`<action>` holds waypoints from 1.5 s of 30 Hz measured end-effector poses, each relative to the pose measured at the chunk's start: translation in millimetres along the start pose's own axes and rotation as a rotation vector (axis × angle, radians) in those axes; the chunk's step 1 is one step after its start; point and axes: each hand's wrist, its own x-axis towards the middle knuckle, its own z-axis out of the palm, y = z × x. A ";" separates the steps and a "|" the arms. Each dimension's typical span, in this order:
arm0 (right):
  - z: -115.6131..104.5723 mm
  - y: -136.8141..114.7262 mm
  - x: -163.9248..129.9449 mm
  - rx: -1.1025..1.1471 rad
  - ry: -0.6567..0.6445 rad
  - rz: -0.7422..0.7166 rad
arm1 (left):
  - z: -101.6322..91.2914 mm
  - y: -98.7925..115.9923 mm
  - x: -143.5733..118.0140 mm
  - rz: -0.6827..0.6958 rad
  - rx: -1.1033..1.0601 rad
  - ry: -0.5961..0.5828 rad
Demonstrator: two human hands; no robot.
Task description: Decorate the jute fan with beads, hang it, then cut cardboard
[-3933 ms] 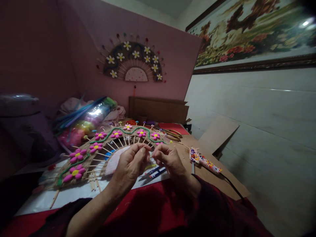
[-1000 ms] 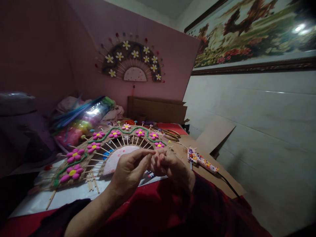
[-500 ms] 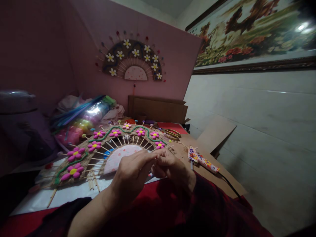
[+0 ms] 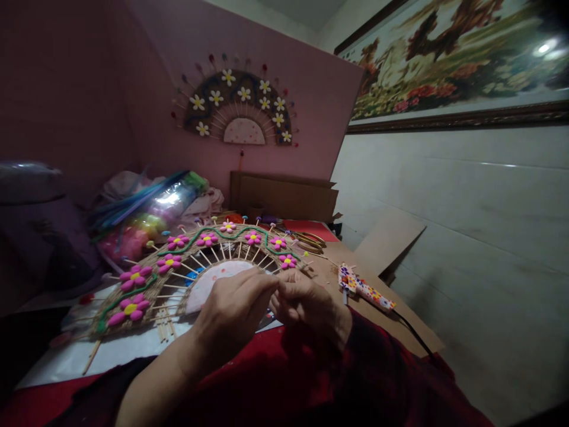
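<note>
My left hand (image 4: 237,305) and my right hand (image 4: 306,299) meet in front of me, fingertips pinched together and touching. Whatever lies between those fingers is too small or too hidden to name. Just beyond them rests a half-round fan decoration (image 4: 146,244), wrapped in twine, with thin sticks as ribs. Pink clay flowers (image 4: 136,277) with yellow centres and a wavy green strand run along its band. My left hand covers part of the fan's pale spotted centre (image 4: 207,287). A few loose sticks (image 4: 165,325) lie at its lower left.
A flower-patterned glue gun (image 4: 362,287) with a black cord lies on cardboard at right. Scissors (image 4: 311,240) and red paper (image 4: 313,230) sit behind. Bagged craft materials (image 4: 155,207) are piled at back left, near a purple container (image 4: 42,231). A similar fan (image 4: 244,98) hangs on the wall.
Both hands have shifted very slightly to the left, still pinched together at the fingertips. The fan and the glue gun stay in place.
</note>
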 end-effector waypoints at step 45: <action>23.6 -2.0 -2.8 -0.210 0.444 -0.479 | 11.0 4.9 -0.6 -0.744 -0.844 -0.180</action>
